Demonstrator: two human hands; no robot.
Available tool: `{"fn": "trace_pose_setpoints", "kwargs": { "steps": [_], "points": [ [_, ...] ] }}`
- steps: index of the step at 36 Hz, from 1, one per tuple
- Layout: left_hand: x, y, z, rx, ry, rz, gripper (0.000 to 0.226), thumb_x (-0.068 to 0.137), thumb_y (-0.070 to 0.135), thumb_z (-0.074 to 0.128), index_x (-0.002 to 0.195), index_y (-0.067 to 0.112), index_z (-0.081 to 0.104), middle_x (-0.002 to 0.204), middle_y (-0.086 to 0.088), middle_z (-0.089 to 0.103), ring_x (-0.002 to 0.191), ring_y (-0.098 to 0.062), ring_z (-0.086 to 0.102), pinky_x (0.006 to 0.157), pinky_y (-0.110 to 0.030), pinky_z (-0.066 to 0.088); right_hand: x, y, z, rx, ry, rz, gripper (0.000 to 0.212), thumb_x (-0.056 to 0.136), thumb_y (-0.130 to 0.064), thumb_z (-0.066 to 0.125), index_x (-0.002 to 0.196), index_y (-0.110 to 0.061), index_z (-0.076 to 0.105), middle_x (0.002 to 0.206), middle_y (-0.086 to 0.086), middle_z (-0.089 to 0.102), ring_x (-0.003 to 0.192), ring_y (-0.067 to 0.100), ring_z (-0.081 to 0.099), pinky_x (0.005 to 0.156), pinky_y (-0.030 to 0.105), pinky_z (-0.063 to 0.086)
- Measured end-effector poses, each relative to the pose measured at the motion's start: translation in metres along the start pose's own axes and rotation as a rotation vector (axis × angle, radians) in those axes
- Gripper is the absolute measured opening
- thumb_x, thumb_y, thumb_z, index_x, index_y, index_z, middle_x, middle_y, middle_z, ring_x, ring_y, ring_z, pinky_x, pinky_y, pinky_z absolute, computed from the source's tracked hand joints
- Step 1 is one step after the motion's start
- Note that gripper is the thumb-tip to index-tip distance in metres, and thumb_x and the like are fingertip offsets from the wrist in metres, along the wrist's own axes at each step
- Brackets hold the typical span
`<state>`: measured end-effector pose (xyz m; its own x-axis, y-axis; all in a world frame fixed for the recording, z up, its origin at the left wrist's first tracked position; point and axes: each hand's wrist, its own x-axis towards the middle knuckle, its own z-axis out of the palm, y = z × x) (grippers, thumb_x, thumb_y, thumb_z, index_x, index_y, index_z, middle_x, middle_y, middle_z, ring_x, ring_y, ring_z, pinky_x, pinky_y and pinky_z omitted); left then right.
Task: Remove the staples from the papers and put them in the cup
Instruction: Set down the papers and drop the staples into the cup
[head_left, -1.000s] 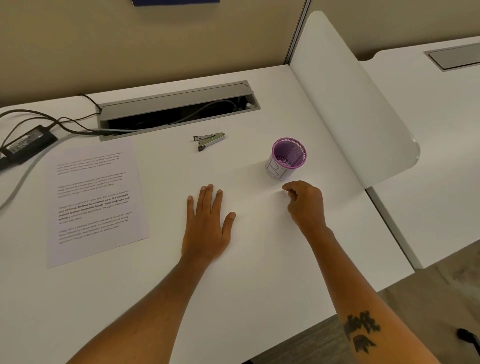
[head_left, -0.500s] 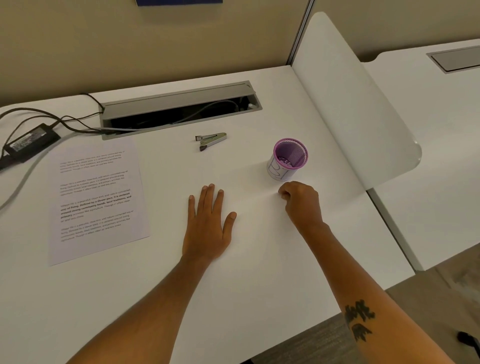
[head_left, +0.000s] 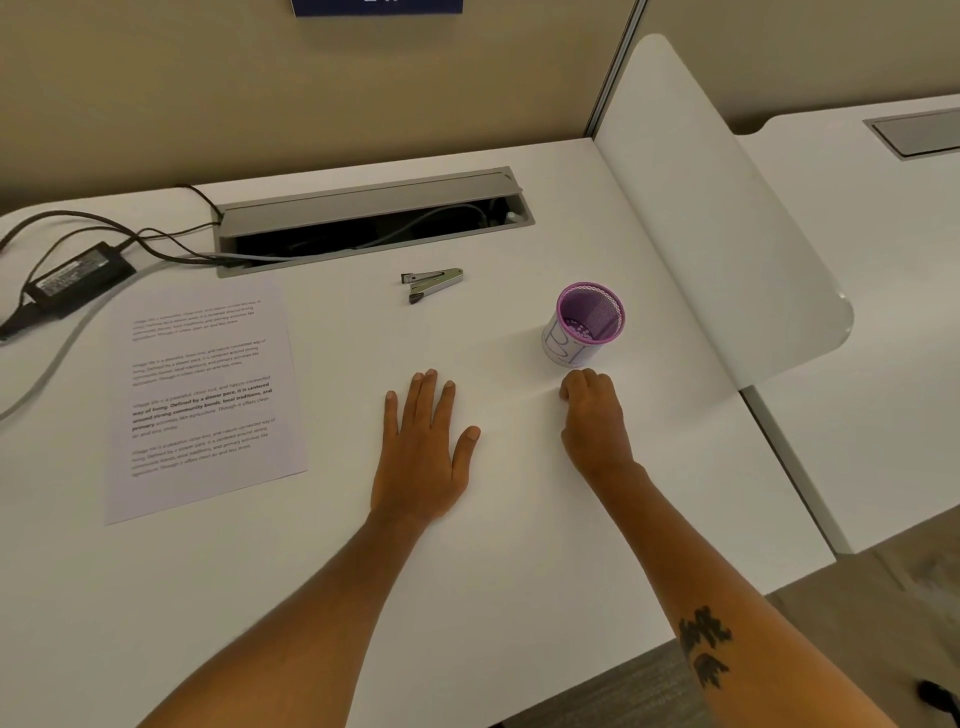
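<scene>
My left hand (head_left: 423, 447) lies flat, palm down, fingers slightly spread, on the white desk (head_left: 519, 561) near its middle. My right hand (head_left: 592, 415) rests just in front of the purple mesh cup (head_left: 584, 325), fingers curled into a pinch against the surface. The fingertips are hidden, so I cannot see anything held. A faint crease runs left from those fingertips. The cup stands upright with a white label and small dark bits at its bottom. A printed paper (head_left: 200, 395) lies flat to the left. A small metal staple remover (head_left: 431, 283) sits behind my left hand.
An open grey cable tray (head_left: 371, 218) is set into the desk's back. A black power adapter (head_left: 78, 278) and its cables lie at the far left. A white divider panel (head_left: 717, 218) rises on the right, with a second desk (head_left: 883, 322) beyond it.
My right hand's fingers have curled in tighter and pulled back slightly from the cup. My left hand has stayed flat in place.
</scene>
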<state>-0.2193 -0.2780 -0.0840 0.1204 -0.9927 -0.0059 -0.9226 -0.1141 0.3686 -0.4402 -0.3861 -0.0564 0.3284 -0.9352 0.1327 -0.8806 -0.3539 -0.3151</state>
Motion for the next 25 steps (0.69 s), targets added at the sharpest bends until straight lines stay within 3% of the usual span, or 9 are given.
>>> {"fn": "trace_pose_setpoints", "kwargs": {
  "steps": [4, 7, 10, 12, 16, 20, 25],
  "points": [
    [0.001, 0.000, 0.000, -0.004, 0.002, 0.004, 0.073, 0.109, 0.058, 0.017, 0.167, 0.015, 0.027, 0.178, -0.010, 0.017, 0.167, -0.025, 0.009, 0.134, -0.057, 0.012, 0.000, 0.005, 0.004, 0.027, -0.017, 0.050, 0.043, 0.060, 0.029, 0.057, 0.092, 0.000, 0.059, 0.089, 0.017, 0.061, 0.081, 0.030, 0.050, 0.064, 0.040, 0.048],
    [0.000, 0.000, 0.000, -0.003, 0.001, 0.003, 0.075, 0.108, 0.060, 0.012, 0.167, 0.015, 0.026, 0.178, -0.010, 0.016, 0.167, -0.025, 0.008, 0.134, -0.057, 0.012, 0.004, 0.011, -0.001, 0.223, 0.031, 0.281, 0.043, 0.059, 0.026, 0.053, 0.091, -0.003, 0.060, 0.089, 0.010, 0.061, 0.082, 0.024, 0.051, 0.067, 0.029, 0.042],
    [0.000, 0.000, 0.000, -0.002, 0.000, 0.003, 0.075, 0.108, 0.060, 0.011, 0.167, 0.015, 0.026, 0.178, -0.010, 0.016, 0.167, -0.025, 0.008, 0.134, -0.057, 0.011, 0.008, 0.015, -0.016, 0.545, 0.129, 0.650, 0.031, 0.077, 0.017, 0.054, 0.087, -0.010, 0.067, 0.086, 0.003, 0.066, 0.079, 0.018, 0.058, 0.066, 0.017, 0.044],
    [0.000, -0.001, 0.001, 0.002, -0.005, 0.002, 0.075, 0.108, 0.060, 0.013, 0.167, 0.015, 0.026, 0.178, -0.009, 0.016, 0.167, -0.025, 0.007, 0.134, -0.056, 0.011, 0.011, 0.021, -0.025, 0.806, 0.151, 0.845, 0.028, 0.086, 0.010, 0.060, 0.082, -0.016, 0.068, 0.087, 0.005, 0.067, 0.077, 0.019, 0.060, 0.069, 0.022, 0.048],
    [0.001, 0.000, 0.001, 0.005, -0.007, 0.001, 0.073, 0.109, 0.058, 0.016, 0.167, 0.015, 0.026, 0.178, -0.009, 0.016, 0.167, -0.024, 0.007, 0.134, -0.056, 0.011, 0.019, 0.034, -0.055, 1.342, 0.144, 1.093, 0.027, 0.094, 0.018, 0.057, 0.087, -0.007, 0.063, 0.089, 0.013, 0.061, 0.076, 0.018, 0.059, 0.071, 0.026, 0.053],
    [0.000, 0.000, 0.000, 0.008, -0.001, 0.001, 0.072, 0.109, 0.057, 0.018, 0.167, 0.015, 0.026, 0.178, -0.009, 0.016, 0.167, -0.024, 0.007, 0.134, -0.056, 0.011, 0.028, 0.038, -0.086, 1.622, 0.097, 1.053, 0.029, 0.098, 0.018, 0.047, 0.090, -0.007, 0.059, 0.087, 0.011, 0.060, 0.078, 0.020, 0.059, 0.074, 0.027, 0.052],
    [0.000, 0.001, 0.000, 0.001, 0.011, 0.004, 0.069, 0.110, 0.054, 0.024, 0.166, 0.014, 0.028, 0.178, -0.010, 0.017, 0.167, -0.024, 0.007, 0.134, -0.057, 0.011, 0.057, 0.024, -0.119, 1.478, 0.064, 0.890, 0.025, 0.095, 0.015, 0.059, 0.089, -0.009, 0.063, 0.087, 0.010, 0.065, 0.080, 0.019, 0.064, 0.074, 0.025, 0.057]
  ]
}}
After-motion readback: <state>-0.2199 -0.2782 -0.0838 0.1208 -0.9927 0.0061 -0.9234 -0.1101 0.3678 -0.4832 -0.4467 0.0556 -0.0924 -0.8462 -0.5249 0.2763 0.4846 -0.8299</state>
